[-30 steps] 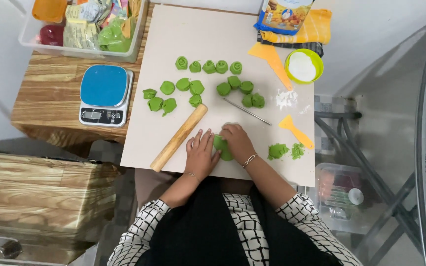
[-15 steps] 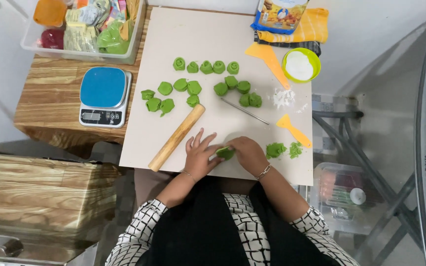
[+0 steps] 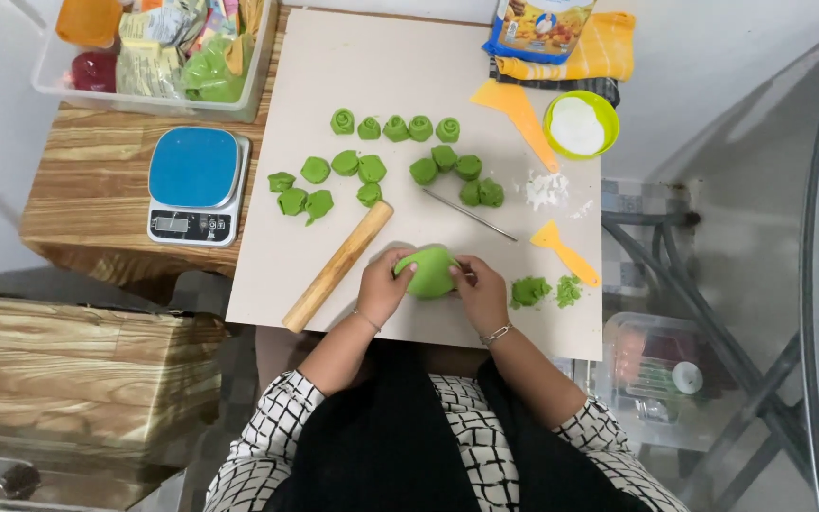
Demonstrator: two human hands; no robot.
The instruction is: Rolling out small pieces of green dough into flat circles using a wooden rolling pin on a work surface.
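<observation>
Both hands on one flattened round of green dough [image 3: 428,272] near the front edge of the pale work board [image 3: 353,66], roughly mid-width. Left hand [image 3: 383,287] curled around its left side, fingertips pressing on the rim; right hand [image 3: 482,294] pinching the right side between thumb and fingers. Looks lifted or tilted off the board a bit, hard to say for sure.

Progress-wise, seems well along: a row of rolled rosette-style pieces [image 3: 394,126] toward the back, plus two clusters of lumpier dough portions [image 3: 329,180] just in front of them. Only small scraps [image 3: 544,289] left near the front right corner, so probably not many more rounds to go.

Wooden rolling pin [image 3: 338,265] lying diagonal, just beside the left hand. Thin metal rod [image 3: 469,214] and orange scraper [image 3: 565,251] parked to the right. Blue kitchen scale [image 3: 193,184] off the board's left edge.
</observation>
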